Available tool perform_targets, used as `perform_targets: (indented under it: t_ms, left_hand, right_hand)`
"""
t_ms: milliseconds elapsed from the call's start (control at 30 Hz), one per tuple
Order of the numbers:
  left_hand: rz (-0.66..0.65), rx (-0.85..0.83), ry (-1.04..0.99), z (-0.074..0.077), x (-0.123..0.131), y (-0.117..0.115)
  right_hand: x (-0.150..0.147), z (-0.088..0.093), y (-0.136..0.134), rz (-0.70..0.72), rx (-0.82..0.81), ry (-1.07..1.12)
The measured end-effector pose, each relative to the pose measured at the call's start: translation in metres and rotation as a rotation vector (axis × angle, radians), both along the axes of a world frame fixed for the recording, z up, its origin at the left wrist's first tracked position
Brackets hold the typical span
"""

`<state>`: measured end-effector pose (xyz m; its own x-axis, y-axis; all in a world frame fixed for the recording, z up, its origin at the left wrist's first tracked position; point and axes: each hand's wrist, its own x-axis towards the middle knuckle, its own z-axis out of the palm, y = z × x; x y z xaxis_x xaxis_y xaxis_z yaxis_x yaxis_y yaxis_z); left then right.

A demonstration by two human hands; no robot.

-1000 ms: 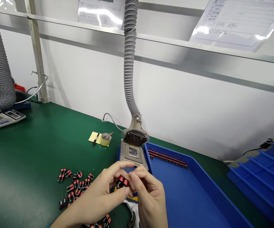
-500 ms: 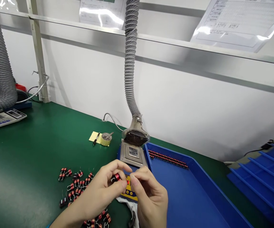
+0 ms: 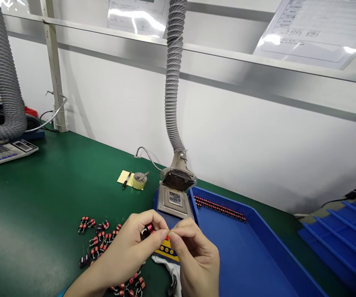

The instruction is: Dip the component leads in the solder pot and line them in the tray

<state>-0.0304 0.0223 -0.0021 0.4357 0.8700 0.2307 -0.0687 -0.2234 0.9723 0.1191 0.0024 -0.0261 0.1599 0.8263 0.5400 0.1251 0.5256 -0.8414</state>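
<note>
Desk: smooth, green, soft sheen. Tray: smooth blue plastic, low gloss. Components: shiny red over dark bodies, bare metallic leads. Hose: ribbed, grey. Plate: dull metal, mirror-bright square inset. Cloth: pale, soft, creased. Sheet sleeves: clear glossy plastic. Notepaper: matt yellow. Calculator: pale plastic.

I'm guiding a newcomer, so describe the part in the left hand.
Find the large blue tray. Left of it, within the left hand, is a partly hidden red-and-black part. Unlike the loose parts on the green table, it's held.
</note>
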Motion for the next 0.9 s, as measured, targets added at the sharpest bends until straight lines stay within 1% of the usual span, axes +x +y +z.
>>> perform_targets:
  t_ms: [67, 200, 300, 467, 567, 767, 900]
  left_hand:
    - [0.012, 0.002, -0.003, 0.0008, 0.0002, 0.0002]
    - [0.036, 0.012, -0.005, 0.0024, 0.0004, -0.0002]
    - [0.043, 0.015, 0.002, 0.0023, 0.0002, -0.0006]
    - [0.054, 0.022, 0.014, 0.0009, -0.0005, -0.0003]
    - [0.055, 0.013, 0.009, 0.0006, -0.0006, 0.0003]
    - [0.06, 0.03, 0.024, 0.0011, -0.0011, 0.0004]
    - [0.061, 0.024, 0.021, 0.0017, -0.001, 0.0001]
  right_hand:
    - [-0.0004, 0.0004, -0.0004, -0.014, 0.041, -0.019]
    - [-0.0017, 0.0005, -0.0014, -0.115, 0.21, -0.1]
    - [-0.0024, -0.0005, -0.0017, -0.149, 0.293, -0.182]
    - [-0.0016, -0.0008, -0.0009, -0.216, 0.336, -0.267]
    - [-0.0013, -0.0001, -0.0006, -0.23, 0.34, -0.304]
    - [-0.0056, -0.0019, 0.0, -0.252, 0.424, -0.278]
    - [-0.0075, 0.0005, -0.0012, -0.291, 0.484, -0.315]
